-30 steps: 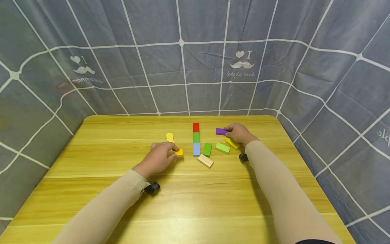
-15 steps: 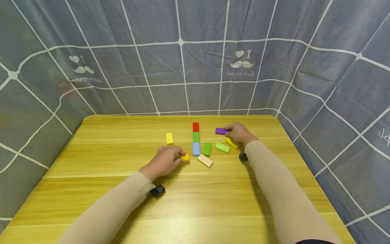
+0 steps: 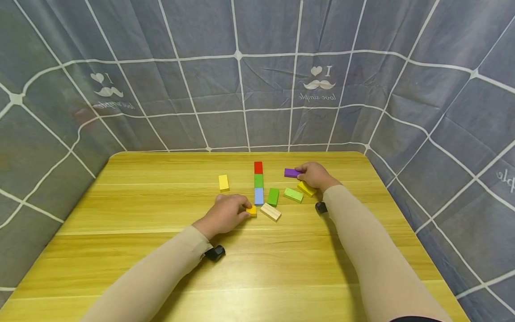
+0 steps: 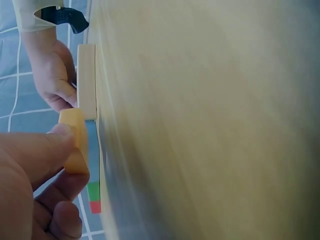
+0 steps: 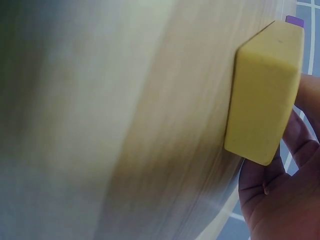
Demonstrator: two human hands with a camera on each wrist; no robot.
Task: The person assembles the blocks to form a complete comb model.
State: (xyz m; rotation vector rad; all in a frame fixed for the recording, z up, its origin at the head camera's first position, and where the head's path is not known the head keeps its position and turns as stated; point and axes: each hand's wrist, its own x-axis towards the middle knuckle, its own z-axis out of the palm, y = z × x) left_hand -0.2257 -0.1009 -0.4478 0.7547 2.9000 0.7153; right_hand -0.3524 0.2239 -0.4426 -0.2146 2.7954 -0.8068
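My left hand pinches an orange block between thumb and fingers, just below the near end of a straight row. That row runs away from me: a blue block, a green block and a red block. To the right of the orange block lies a plain wooden block, slanted. My right hand holds the right end of a purple block by thumb and fingertips. Close below that hand is a yellow block, which fills much of the right wrist view and hides some fingers there.
A dark green block and a light green block lie between the row and my right hand. Another yellow block lies left of the row. Behind the wooden table hangs a grey curtain with white lines.
My left hand has moved right and toward me with the orange block, from beside the left yellow block to just below the row. My right hand stays at the purple block.
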